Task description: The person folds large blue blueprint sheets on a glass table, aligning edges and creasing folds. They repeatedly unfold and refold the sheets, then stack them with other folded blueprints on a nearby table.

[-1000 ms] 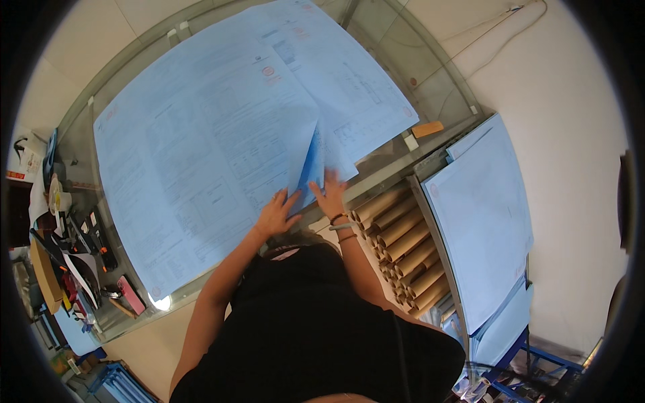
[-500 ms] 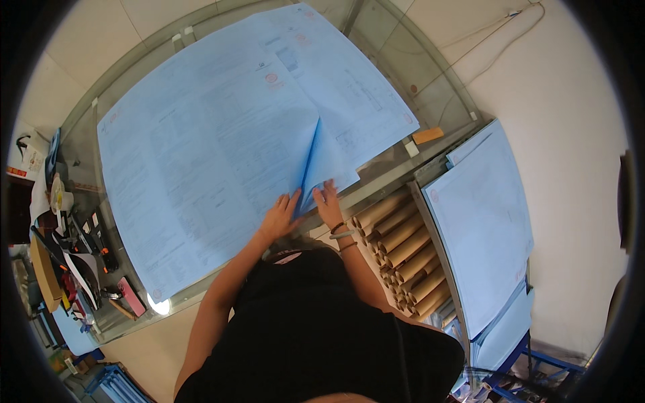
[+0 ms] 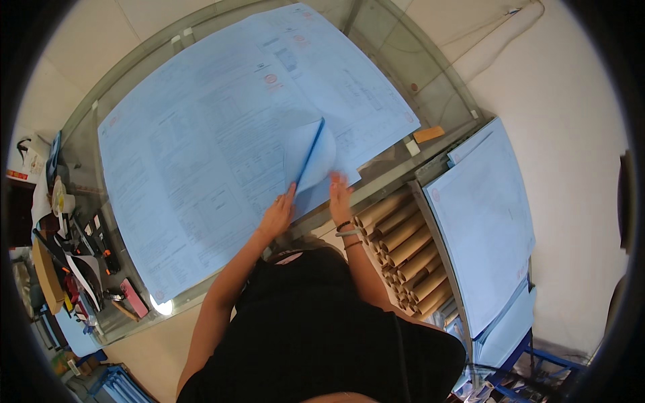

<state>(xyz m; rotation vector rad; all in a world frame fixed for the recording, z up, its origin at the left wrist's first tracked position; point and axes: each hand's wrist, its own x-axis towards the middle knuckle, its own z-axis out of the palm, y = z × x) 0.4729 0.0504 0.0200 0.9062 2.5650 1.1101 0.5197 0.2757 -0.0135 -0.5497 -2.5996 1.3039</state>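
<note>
Large blue printed sheets (image 3: 188, 161) overlap on a glass table (image 3: 445, 74). One sheet is bent into a folded flap (image 3: 312, 151) with a dark blue crease near the lower right. My left hand (image 3: 279, 211) has its fingertips on the lower end of that crease, gripping the paper. Just right of the flap, my right hand (image 3: 340, 191) is raised with stretched fingers, blurred at the tips, at the sheet's edge.
Tools, tape and a pink item (image 3: 134, 295) crowd the left edge. Several brown cardboard tubes (image 3: 410, 248) lie below the table's right side, beside upright blue boards or sheets (image 3: 477, 215). A small wooden block (image 3: 428, 134) sits at the right edge.
The bent flap has folded over into a narrow crease with a rounded bulge on its right. My right hand has moved rightward, away from my left hand.
</note>
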